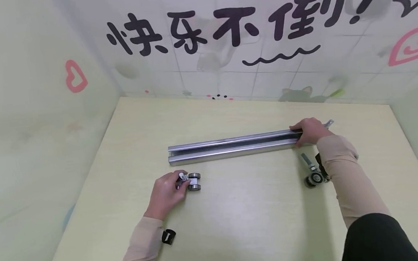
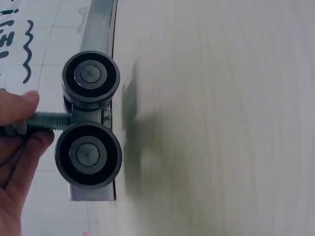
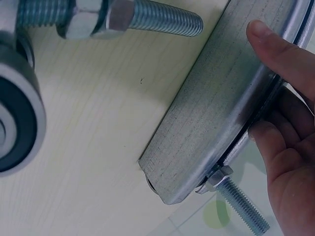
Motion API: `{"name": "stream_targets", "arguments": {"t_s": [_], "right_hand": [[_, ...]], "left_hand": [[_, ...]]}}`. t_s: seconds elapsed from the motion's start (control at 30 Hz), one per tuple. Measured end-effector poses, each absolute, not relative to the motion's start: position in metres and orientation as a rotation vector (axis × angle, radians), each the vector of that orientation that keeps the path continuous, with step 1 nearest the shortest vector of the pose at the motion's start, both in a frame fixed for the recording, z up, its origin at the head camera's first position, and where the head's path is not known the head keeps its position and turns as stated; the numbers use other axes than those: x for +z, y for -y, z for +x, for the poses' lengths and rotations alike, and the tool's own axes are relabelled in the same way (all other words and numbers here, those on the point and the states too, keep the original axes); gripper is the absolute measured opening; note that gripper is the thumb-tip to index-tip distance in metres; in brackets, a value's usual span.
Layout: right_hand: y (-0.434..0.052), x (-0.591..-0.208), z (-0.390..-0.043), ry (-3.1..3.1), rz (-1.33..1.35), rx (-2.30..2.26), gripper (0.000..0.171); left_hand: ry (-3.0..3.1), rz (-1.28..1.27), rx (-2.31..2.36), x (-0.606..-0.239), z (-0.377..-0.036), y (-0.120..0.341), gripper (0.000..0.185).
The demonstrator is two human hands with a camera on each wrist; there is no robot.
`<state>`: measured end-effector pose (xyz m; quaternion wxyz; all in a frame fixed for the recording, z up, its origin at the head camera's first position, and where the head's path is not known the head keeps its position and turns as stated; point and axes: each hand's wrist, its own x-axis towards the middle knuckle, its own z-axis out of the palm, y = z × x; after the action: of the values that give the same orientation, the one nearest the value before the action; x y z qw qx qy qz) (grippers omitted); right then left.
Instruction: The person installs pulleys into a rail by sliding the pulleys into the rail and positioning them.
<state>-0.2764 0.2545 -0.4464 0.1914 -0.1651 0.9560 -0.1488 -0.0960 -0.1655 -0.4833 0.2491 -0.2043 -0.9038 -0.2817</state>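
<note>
My left hand [image 1: 167, 195] pinches the threaded bolt of a roller trolley [image 1: 194, 182] left of centre on the table. Several black-and-steel wheels sit on its metal body; in the left wrist view the bolt [image 2: 51, 120] lies between thumb and fingers. A silvery slotted metal rail [image 1: 229, 147] lies across the table behind it. My right hand [image 1: 311, 131] grips the rail's right end, thumb and fingers on opposite sides. From that end sticks a bolt with a nut [image 3: 241, 204]; what it joins inside is mostly hidden. Another roller trolley [image 1: 314, 177] stands beside the right forearm.
The pale wooden table [image 1: 240, 224] is bounded by a printed back wall [image 1: 226, 74] with black lettering, and by side walls to left and right. A black rounded shape [image 1: 378, 240] covers the lower right corner of the head view.
</note>
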Motion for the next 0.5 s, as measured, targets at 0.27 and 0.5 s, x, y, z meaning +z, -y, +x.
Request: {"name": "stream_targets", "arguments": {"t_s": [0.27,0.5], "right_hand": [[-0.255,-0.445,-0.275,-2.682,-0.456,-0.428,0.069],[-0.255,-0.447,-0.275,-2.699,-0.484,-0.42,0.068]], "left_hand": [[2.478,-0.499,-0.739,-0.481,-0.093,0.18,0.026],[2.49,-0.445,-0.726,-0.478,-0.091,0.193,0.026]]}}
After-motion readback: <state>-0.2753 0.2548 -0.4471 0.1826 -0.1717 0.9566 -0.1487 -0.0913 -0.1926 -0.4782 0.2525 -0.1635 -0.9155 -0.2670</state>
